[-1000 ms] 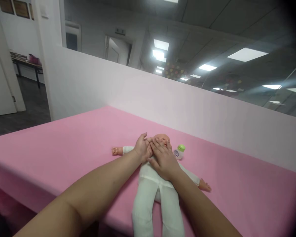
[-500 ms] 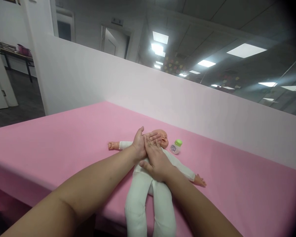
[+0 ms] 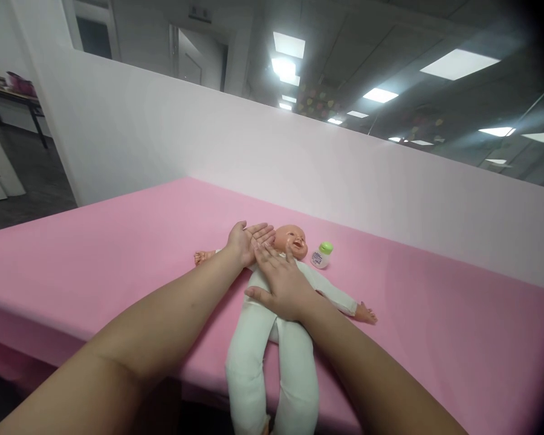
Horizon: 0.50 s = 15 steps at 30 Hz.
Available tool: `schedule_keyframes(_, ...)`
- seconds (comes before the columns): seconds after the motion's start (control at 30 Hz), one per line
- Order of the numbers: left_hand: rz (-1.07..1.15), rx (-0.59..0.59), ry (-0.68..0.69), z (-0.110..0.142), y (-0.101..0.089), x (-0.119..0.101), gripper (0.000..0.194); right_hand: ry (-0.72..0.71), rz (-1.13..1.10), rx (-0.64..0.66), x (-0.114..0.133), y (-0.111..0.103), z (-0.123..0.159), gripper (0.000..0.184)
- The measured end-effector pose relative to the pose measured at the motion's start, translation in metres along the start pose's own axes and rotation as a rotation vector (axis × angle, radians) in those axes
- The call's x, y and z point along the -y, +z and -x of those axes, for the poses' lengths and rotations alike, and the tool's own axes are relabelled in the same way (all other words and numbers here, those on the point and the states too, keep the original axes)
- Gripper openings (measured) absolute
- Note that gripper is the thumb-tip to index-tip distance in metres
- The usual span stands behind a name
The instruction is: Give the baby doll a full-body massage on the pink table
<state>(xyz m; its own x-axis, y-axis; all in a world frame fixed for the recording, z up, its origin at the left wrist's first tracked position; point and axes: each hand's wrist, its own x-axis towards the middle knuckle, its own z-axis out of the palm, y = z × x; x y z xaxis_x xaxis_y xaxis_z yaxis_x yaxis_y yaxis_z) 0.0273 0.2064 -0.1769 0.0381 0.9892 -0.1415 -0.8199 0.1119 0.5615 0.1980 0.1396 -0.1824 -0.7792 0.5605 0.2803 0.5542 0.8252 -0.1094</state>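
A baby doll [image 3: 249,338] with a white cloth body lies on its back on a pink-covered table [image 3: 131,235], head away from me. My left hand [image 3: 249,241] is palm up beside the doll's head, fingers stretched out and holding nothing. Over the doll's chest my right hand [image 3: 283,281] is palm down with its fingers apart, the fingertips at the left palm. Whether the right hand presses on the doll or hovers just above it, I cannot tell. The doll's shoulder on the left is hidden behind my left hand and forearm.
A small clear bottle [image 3: 321,256] with a green cap stands right of the doll's head. Behind the table runs a low white wall [image 3: 254,151], with a dark glass panel above it reflecting ceiling lights. Through a doorway at the left is another table [image 3: 13,96].
My hands have slid apart somewhat: the left has shifted left, and the right no longer covers as much of its palm. More of the doll's head shows. The camera view has shifted slightly.
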Motion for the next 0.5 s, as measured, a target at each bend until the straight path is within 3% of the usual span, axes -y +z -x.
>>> schedule_keyframes(0.13,-0.055,0.075,-0.047,0.012,0.015,0.012,0.063,-0.029,-0.027,-0.017,0.003,-0.002,0.0,0.1)
schedule_keyframes(0.3,-0.107,0.24,-0.125,0.03,0.032,0.026,0.068,0.065,-0.013,-0.096,0.0,-0.001,-0.001,0.102)
schedule_keyframes(0.5,-0.047,0.229,-0.06,0.029,0.027,0.013,0.074,0.217,0.047,-0.154,-0.006,0.005,-0.004,0.108)
